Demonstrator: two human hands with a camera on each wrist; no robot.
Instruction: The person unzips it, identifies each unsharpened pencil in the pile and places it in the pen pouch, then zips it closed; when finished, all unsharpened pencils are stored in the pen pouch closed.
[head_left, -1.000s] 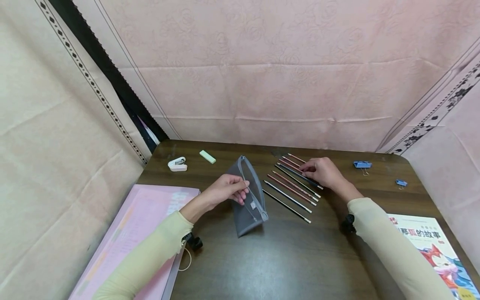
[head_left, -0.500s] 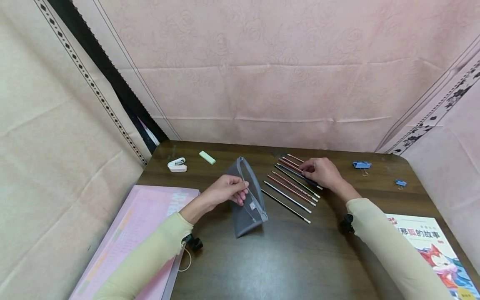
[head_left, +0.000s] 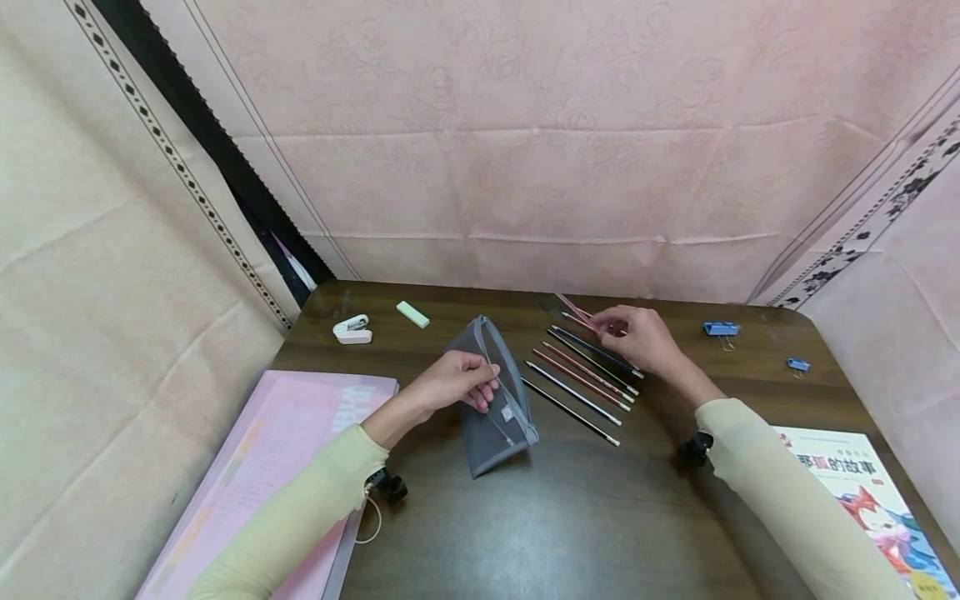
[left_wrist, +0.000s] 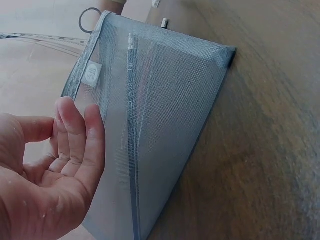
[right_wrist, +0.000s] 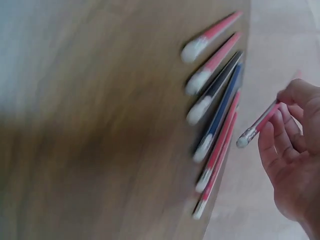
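Note:
My left hand (head_left: 461, 383) pinches the rim of a grey mesh zip pouch (head_left: 491, 442), its mouth gaping toward the pencils. In the left wrist view, a pencil (left_wrist: 132, 130) shows through the mesh. My right hand (head_left: 641, 335) holds a red pencil (right_wrist: 265, 120) between thumb and fingers; its white eraser end points out of the hand in the right wrist view. Below that hand, several pencils lie slanted side by side on the table, among them a pale one (head_left: 573, 393), a dark one (head_left: 572, 412) and a red one (right_wrist: 217, 150).
A pink folder (head_left: 300, 467) lies at the left under the left forearm. Behind it are a white stapler-like item (head_left: 352, 330) and a pale green eraser (head_left: 412, 314). Two blue binder clips (head_left: 722, 329) and a picture book (head_left: 870, 492) are at the right. Curtains surround the wooden table (head_left: 570, 517).
My right hand has lifted a red pencil from the far part of the row, its tip now raised and angled away. The left hand and the pouch stay nearly still.

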